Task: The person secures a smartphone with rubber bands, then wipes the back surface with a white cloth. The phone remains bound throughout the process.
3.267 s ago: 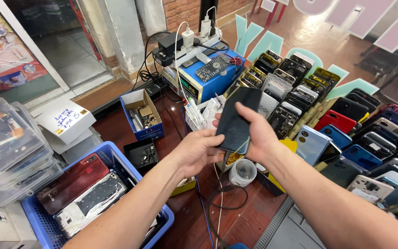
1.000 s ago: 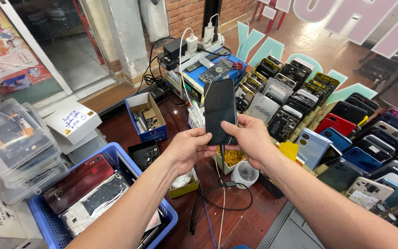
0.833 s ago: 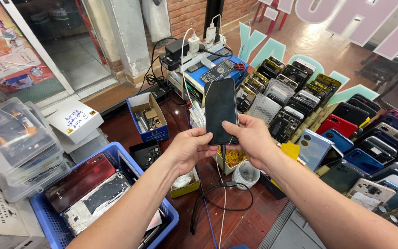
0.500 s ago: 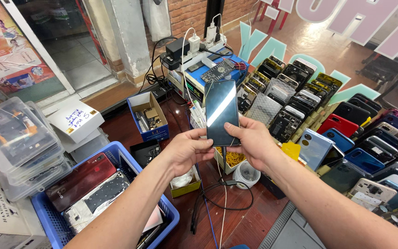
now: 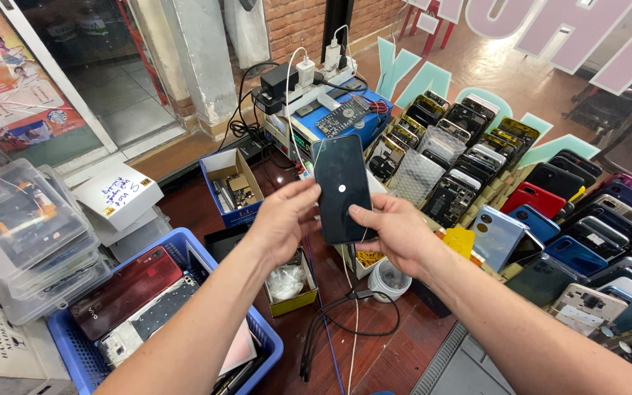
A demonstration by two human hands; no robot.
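The phone point(image 5: 341, 186) is black with one white dot. The basket point(image 5: 265, 340) is blue, the table point(image 5: 396, 358) dark reddish-brown, a small box point(image 5: 237, 213) blue, a cup point(image 5: 389, 281) white.

A blue basket point(image 5: 272, 344) of phone parts, stacked clear cases point(image 5: 23, 241), and rows of phone shells point(image 5: 550, 212) crowd the wooden table point(image 5: 404, 358).

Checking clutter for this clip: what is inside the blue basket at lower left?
The blue basket holds a dark red phone, a stripped phone frame and a pinkish sheet. The left forearm covers the rest.
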